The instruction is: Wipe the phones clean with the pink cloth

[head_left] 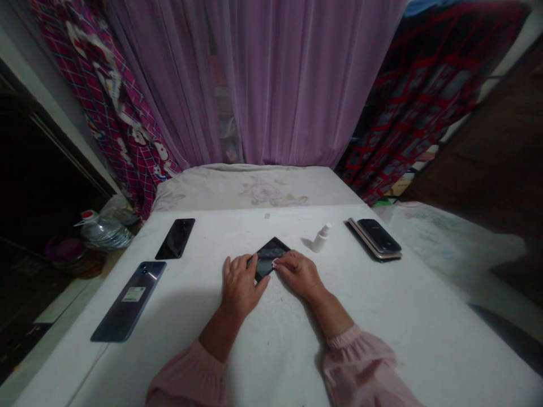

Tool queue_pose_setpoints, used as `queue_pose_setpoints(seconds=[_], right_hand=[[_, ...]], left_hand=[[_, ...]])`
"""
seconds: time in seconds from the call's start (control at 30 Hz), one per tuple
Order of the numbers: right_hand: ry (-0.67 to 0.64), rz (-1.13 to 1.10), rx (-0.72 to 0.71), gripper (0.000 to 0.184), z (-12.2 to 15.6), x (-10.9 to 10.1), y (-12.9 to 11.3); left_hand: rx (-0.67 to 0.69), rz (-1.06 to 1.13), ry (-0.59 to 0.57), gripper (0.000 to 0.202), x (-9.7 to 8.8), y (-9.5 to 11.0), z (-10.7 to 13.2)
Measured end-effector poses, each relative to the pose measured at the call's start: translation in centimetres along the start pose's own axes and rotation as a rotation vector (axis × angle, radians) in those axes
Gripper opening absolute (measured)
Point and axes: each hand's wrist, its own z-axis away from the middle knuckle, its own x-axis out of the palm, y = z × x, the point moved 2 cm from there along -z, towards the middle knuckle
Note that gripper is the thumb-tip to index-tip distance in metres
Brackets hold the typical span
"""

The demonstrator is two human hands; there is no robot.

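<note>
A dark smartphone (268,258) lies at an angle on the white table, its glossy face up. My left hand (240,282) grips its near left side, thumb at the lower corner and index finger along the upper edge. Between the pinched fingertips of my right hand (300,273) is a small white wad (275,263), perhaps tissue or cotton, touching the phone's right side. My right fingers partly hide the wad and that edge. A small white spray bottle (321,238) stands upright beyond my right hand.
Left on the table (190,362) lie a black phone (175,238) and a larger bluish phone (129,302) with a label. Several stacked phones (376,237) sit at the right. Purple curtains (292,85) hang behind; a plastic water bottle (104,230) stands beyond the left edge.
</note>
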Motion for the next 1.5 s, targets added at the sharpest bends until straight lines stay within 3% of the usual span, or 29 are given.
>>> queue_pose_setpoints(seconds=[0.27,0.53,0.67,0.83,0.93,1.33,1.5], right_hand=[[0.171,0.178,0.184,0.014,-0.6,-0.6,1.7],[0.023,0.017,-0.002,0.011,-0.1,0.1,0.2],[-0.001,0.023,0.002,0.011,-0.2,0.1,-0.2],[0.159,0.188,0.186,0.014,-0.6,-0.3,1.2],[0.208,0.247,0.208,0.016,-0.7,-0.4,1.9],[0.004,0.148,-0.063,0.015,-0.1,1.1,-1.5],[0.052,0.227,0.045,0.015,-0.8,0.7,-0.6]], left_hand=[[-0.009,0.014,-0.007,0.049,0.0,0.1,0.0],[-0.004,0.006,-0.002,0.048,0.0,0.1,0.0],[-0.002,-0.004,-0.006,0.048,0.1,0.1,0.0],[-0.009,0.004,-0.002,0.047,0.2,0.1,0.0],[-0.004,0.008,0.004,0.048,0.3,0.0,0.0],[0.001,-0.002,0.01,0.048,0.4,0.0,0.0],[0.001,0.013,0.006,0.049,0.3,0.0,0.0]])
